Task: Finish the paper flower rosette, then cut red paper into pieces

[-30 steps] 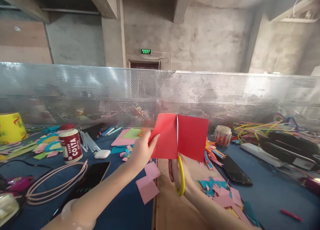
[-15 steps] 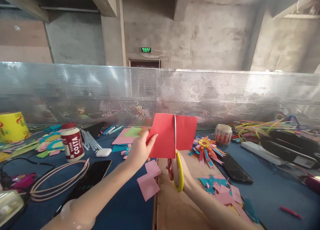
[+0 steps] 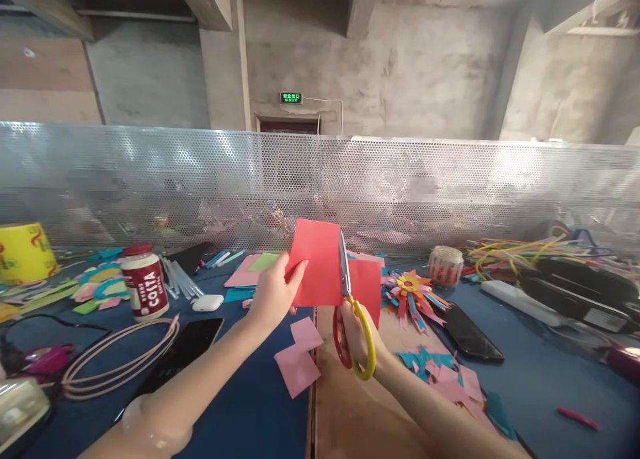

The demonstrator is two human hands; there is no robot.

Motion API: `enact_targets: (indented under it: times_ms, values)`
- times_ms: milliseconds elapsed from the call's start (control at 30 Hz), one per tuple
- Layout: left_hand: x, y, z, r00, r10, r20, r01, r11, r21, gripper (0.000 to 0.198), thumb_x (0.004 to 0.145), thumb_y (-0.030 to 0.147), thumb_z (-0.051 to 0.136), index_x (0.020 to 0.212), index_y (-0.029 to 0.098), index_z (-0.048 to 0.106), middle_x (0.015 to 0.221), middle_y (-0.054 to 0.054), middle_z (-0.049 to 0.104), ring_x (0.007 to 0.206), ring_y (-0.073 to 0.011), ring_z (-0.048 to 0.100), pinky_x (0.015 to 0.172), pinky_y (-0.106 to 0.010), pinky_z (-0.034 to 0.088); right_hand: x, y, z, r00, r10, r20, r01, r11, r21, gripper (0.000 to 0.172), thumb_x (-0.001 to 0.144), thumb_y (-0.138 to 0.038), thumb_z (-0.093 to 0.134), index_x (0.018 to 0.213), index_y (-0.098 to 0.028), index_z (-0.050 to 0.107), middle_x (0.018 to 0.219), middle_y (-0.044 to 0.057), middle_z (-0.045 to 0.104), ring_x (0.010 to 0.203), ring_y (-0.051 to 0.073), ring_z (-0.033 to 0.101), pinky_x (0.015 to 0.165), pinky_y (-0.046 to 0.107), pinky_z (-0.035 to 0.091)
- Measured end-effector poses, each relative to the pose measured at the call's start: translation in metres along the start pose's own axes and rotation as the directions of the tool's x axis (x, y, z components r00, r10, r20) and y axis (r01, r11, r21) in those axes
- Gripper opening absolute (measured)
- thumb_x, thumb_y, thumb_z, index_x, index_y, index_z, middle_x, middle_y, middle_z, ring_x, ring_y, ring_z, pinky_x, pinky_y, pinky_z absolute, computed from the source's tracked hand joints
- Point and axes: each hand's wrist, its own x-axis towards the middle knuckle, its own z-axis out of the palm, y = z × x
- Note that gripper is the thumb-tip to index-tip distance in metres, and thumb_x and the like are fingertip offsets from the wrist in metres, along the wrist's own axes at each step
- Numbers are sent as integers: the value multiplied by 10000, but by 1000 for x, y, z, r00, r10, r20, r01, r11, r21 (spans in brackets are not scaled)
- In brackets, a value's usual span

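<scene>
2 parts of a red paper (image 3: pixel 316 262) sheet show, split by a cut running up from its lower edge; the left part stands upright and flat, plain matte red; the right part sags lower and tilts off behind the blades; whether they join at the top I cannot tell. It is held in the air over the blue table (image 3: pixel 530 386); the left hand (image 3: pixel 273 296) pinches its left edge, thumb in front, fingers closed behind. The right hand (image 3: pixel 357 339) sits below, fingers curled through the loops of the scissors (image 3: pixel 350 312), 1 yellow and 1 red; the grey blades point up into the cut. Pink squares (image 3: pixel 297 359) lie beneath, beside a brown board (image 3: pixel 350 412); a paper flower (image 3: pixel 410 289) sits just to the right.
</scene>
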Motion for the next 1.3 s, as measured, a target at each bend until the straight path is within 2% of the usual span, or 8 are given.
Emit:
enact_targets:
  times_ms: [233, 333, 433, 567, 733, 967, 1167, 1300]
  values:
    - [22, -30, -10, 975, -89, -203, 56, 985, -163, 279, 801, 457, 460, 864, 189, 502, 735, -7, 581, 384, -104, 504, 307, -209, 393, 1, -20, -19, 970, 211, 122, -181, 959, -217, 296, 753, -446, 425, 585, -204, 448, 324, -73, 335, 249, 98, 369, 268, 192, 247]
    - [28, -43, -9, 972, -130, -196, 75, 961, -266, 315, 807, 457, 447, 953, 185, 511, 777, -18, 592, 438, -122, 527, 365, -237, 432, -4, -26, -22, 986, 119, 114, -52, 880, -473, 232, 700, -370, 499, 558, -191, 454, 381, -46, 389, 337, 100, 413, 330, 192, 235]
    - [30, -49, -9, 962, -73, -264, 2, 966, -258, 303, 811, 433, 450, 940, 172, 534, 812, -38, 609, 633, -166, 581, 556, -277, 490, -10, -20, -18, 989, -105, 101, 146, 690, -709, 136, 648, -294, 535, 588, -184, 482, 521, 1, 513, 456, 108, 445, 402, 206, 237]
    - [30, -48, -9, 954, -17, -301, -47, 978, -203, 306, 824, 414, 427, 957, 164, 544, 859, -57, 611, 832, -207, 571, 740, -317, 466, -20, -10, -8, 972, -113, 208, 235, 571, -786, 129, 602, -290, 567, 670, -183, 541, 676, 35, 597, 537, 124, 479, 469, 220, 283]
    - [26, -44, -6, 982, -11, -189, -26, 980, -195, 250, 811, 398, 451, 864, 168, 535, 802, -38, 603, 788, -195, 570, 715, -303, 460, -28, -8, -2, 948, -102, 302, 308, 533, -788, 164, 597, -271, 570, 732, -178, 578, 815, 51, 604, 665, 155, 524, 554, 231, 338]
    - [20, -38, 0, 979, 58, 195, 43, 878, -477, 252, 801, 353, 499, 970, 172, 546, 927, -62, 646, 822, -183, 614, 726, -304, 486, -37, -15, -3, 910, -127, 395, 412, 389, -824, 228, 686, -345, 526, 750, -149, 623, 874, 121, 592, 848, 240, 527, 666, 283, 378]
    - [17, -29, -7, 926, 76, 369, 158, 810, -565, 315, 764, 307, 541, 1044, 168, 577, 1014, -93, 654, 853, -212, 632, 750, -358, 505, -21, -26, -20, 938, -186, 293, 339, 667, -663, 257, 768, -275, 425, 581, -170, 566, 553, 7, 539, 535, 118, 473, 495, 236, 312]
    - [15, -26, -9, 871, 97, 482, 216, 806, -552, 291, 760, 274, 553, 1032, 181, 603, 1012, -79, 662, 854, -203, 635, 765, -348, 505, -8, -37, -31, 974, -222, 34, 223, 941, -253, 354, 851, -419, 371, 950, -151, 581, 779, 46, 624, 680, 144, 574, 601, 256, 437]
